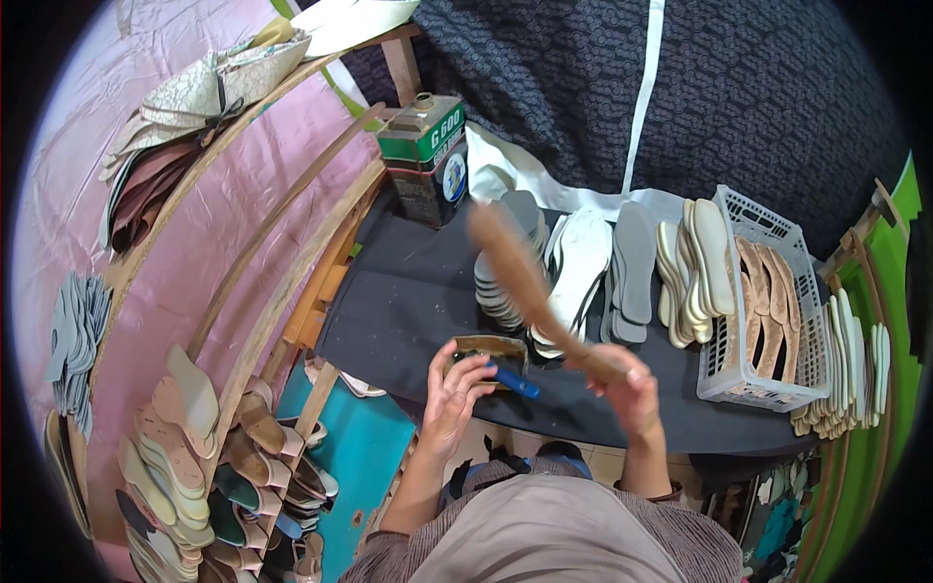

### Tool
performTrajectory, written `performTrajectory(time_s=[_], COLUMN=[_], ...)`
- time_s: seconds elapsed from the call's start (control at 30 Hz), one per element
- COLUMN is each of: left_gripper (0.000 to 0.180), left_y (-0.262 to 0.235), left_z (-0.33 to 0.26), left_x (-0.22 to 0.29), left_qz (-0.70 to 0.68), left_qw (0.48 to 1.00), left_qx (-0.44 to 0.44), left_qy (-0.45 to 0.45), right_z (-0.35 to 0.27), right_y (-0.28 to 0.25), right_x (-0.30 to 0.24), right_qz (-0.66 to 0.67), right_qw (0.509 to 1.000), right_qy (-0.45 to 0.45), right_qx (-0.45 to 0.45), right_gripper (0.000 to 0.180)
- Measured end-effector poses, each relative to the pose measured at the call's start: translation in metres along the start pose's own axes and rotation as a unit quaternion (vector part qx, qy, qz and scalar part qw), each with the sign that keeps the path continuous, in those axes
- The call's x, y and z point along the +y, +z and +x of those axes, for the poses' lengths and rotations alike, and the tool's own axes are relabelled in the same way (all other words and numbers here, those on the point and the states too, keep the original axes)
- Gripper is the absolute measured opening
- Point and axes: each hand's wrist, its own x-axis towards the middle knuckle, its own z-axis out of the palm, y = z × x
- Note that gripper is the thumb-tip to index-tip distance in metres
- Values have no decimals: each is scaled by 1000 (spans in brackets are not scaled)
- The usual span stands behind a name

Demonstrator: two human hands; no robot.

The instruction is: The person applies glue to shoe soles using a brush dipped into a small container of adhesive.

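My right hand [630,394] is closed round the near end of a long brown shoe insole [525,282], which slants up to the left above the table and is blurred by motion. My left hand [449,400] is at an open container [489,343] with a brown, stained rim. Its bent fingers meet the end of a blue-handled tool [515,381], which points away to the right. The tool's working end is hidden by the fingers and the container.
Stacks of grey insoles [634,262], white insoles [583,253] and cream insoles [708,257] stand on the dark-covered table [379,301]. A white plastic basket [768,391] holds brown insoles. A green-and-black metal can [423,155] is at the back left. Shoes [255,428] fill the left rack.
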Motion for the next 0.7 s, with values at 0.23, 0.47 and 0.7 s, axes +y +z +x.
performTrajectory(time_s=[0.23, 0.47, 0.7], left_gripper=[49, 38, 41], left_y=[-17, -42, -63], left_z=[4, -7, -19], left_x=[4, 30, 23], left_qz=[-147, -173, -94], left_qw=[985, 955, 959], left_qx=[80, 234, 256], left_qy=[40, 66, 72], right_z=[4, 22, 29], right_y=[41, 32, 34], right_x=[13, 11, 56], right_qz=[-147, -432, -397], right_qw=[962, 868, 890], right_qy=[1, -80, -131], right_qx=[-229, -232, -180], right_gripper=[53, 50, 28])
